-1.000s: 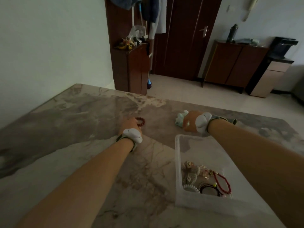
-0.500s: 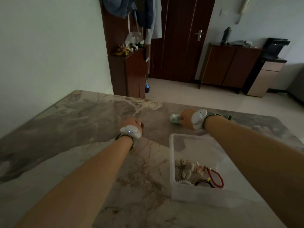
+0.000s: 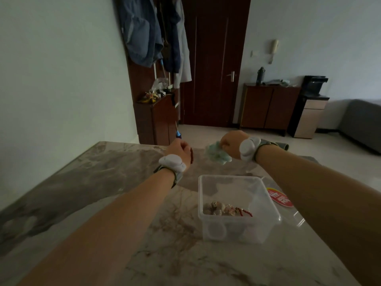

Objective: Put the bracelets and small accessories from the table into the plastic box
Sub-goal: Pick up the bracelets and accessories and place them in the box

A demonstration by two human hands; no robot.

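Holding a dark red beaded bracelet (image 3: 192, 155) in the closed left hand (image 3: 179, 150), only a sliver of beads showing at the edge of the fist, raised above the marble surface (image 3: 103, 193). Gripping a pale green fabric scrunchie (image 3: 217, 154) in the closed right hand (image 3: 232, 143), the ruffles hanging below the fingers, just beyond the far rim of the plastic box (image 3: 237, 209). Sitting on the surface between the forearms, the box lying open with its long axis running away from the camera, already carrying a red cord bracelet, a knitted charm and some beads heaped at the near end. Lying under the right forearm, a clear sheet with a red label (image 3: 280, 200), possibly the lid.

Judging the handling: scrunchie likely feather-light, soft, crushable without harm, fine to pinch anywhere on its ruffle; bracelet probably light but hard-beaded and slippery, apt to roll or swing, best hooked through the loop or cupped. Hanging limp, the scrunchie pointing down with no stiff axis; bracelet's orientation mostly hidden inside the fist, so not telling which way its ring faces.
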